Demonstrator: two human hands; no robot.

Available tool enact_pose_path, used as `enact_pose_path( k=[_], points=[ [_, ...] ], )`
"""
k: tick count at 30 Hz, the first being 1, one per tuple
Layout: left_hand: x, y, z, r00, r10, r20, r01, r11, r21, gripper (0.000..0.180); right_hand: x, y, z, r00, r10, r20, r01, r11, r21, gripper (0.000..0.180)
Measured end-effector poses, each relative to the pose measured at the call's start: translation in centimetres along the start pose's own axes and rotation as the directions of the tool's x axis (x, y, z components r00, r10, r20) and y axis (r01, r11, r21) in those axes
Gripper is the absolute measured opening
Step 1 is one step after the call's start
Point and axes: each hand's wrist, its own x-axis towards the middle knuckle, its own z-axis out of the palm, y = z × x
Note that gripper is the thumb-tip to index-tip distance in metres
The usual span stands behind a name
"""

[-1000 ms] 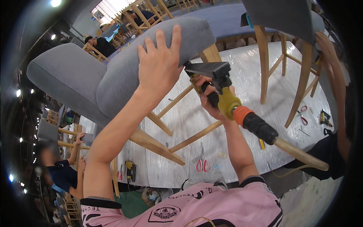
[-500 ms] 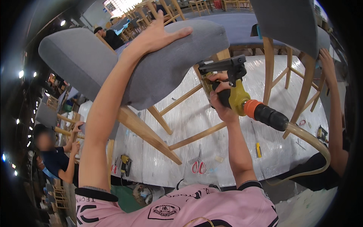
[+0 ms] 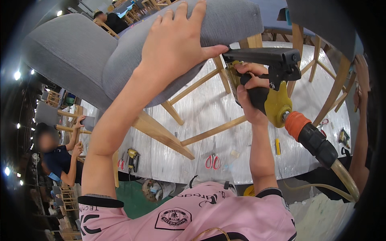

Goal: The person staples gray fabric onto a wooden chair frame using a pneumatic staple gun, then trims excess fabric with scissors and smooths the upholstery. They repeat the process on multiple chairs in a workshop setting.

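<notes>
A chair with a grey fabric seat [image 3: 126, 74] and wooden legs leans across the table. My left hand [image 3: 173, 50] lies flat on the seat with its fingers spread, the thumb reaching to the fabric's right edge. In my right hand [image 3: 253, 96] is a yellow and black pneumatic staple gun [image 3: 279, 102], the fingers wrapped round its grip. The black nose of the tool points left and sits close to my left thumb, at the seat's edge. Whether it touches the fabric I cannot tell. An orange and black coupling [image 3: 299, 126] joins the tool to a clear hose [image 3: 345, 178].
Plastic film covers the table [image 3: 201, 120]. On it lie red-handled scissors [image 3: 212, 161], a yellow cutter [image 3: 278, 146] and another staple gun [image 3: 133, 160]. A second grey chair [image 3: 321, 24] stands at right, with another person's hand [image 3: 362, 74] on it. At left, a co-worker [image 3: 60, 160] handles a chair.
The seat and the staple gun appear larger and higher in view. My left hand has shifted right over the fabric, its thumb now beside the tool's nose. The staple gun has moved right.
</notes>
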Motion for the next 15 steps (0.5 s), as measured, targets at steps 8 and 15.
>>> enact_pose_path(
  k=[8, 15],
  points=[
    [-1.3, 1.2, 0.7, 0.998, 0.056, 0.019, -0.059, 0.979, 0.197, 0.097, -2.2, -0.7, 0.1, 0.939, 0.336, 0.065, -0.341, 0.903, 0.259, 0.025],
    [-1.5, 1.8, 0.1, 0.996, 0.082, 0.033, -0.087, 0.983, 0.160, 0.099, -2.6, 0.9, 0.4, 0.998, -0.038, 0.045, 0.043, 0.994, -0.098, 0.018]
  ],
)
